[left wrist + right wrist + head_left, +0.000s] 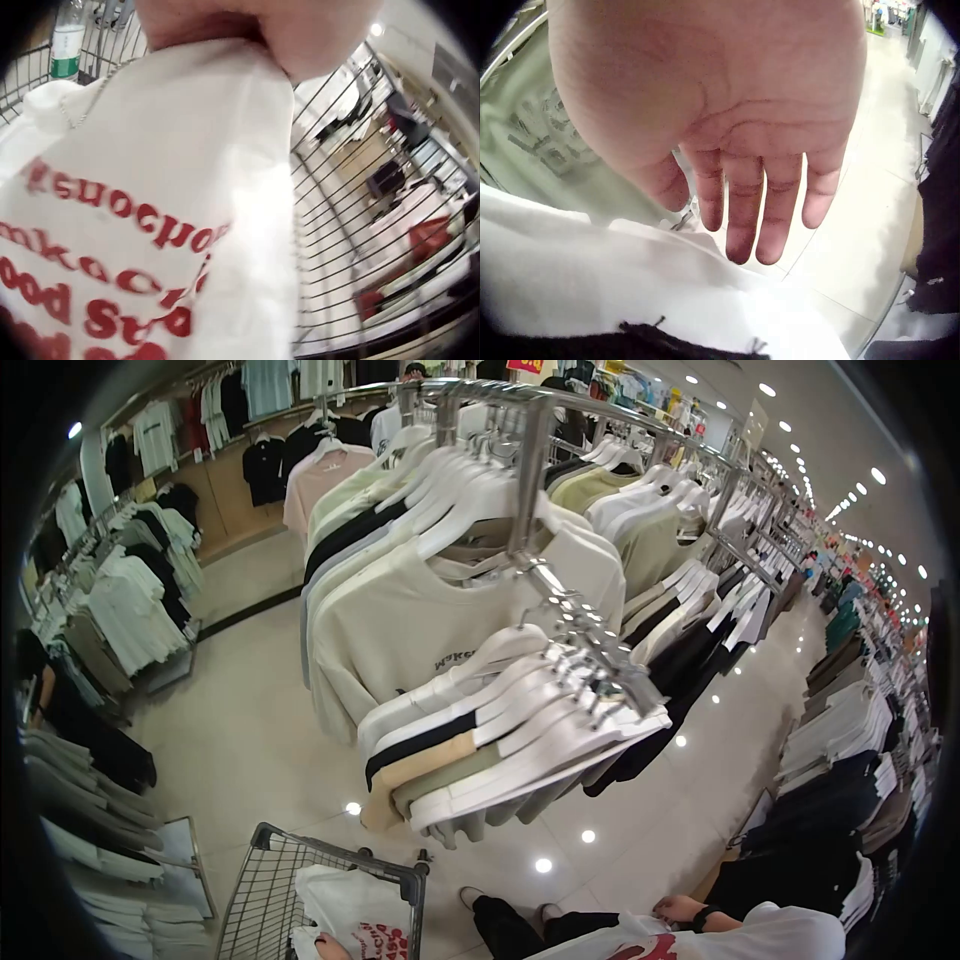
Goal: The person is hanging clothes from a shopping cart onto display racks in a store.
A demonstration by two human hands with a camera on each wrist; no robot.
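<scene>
A white bag with red lettering (pixel 380 940) (pixel 135 172) lies in a wire shopping cart (pixel 262 890). At the head view's bottom edge the left hand (pixel 332 948) is on the bag; in the left wrist view that hand (pixel 255 30) grips its gathered top, the fingertips hidden. Hanging beside the body, the right hand (pixel 680 908) holds nothing. Its palm and loosely extended fingers face the camera in the right wrist view, where the hand (pixel 720 127) is next to a white shirt (pixel 615 270).
Ahead stands a metal rack (pixel 530 470) with beige sweatshirts (pixel 390 630) and several hangers (pixel 520 730). Dark and white clothes (pixel 830 840) line the right side, more racks the left. A bottle (pixel 67 41) stands in the cart. Pale floor (pixel 250 710) lies between.
</scene>
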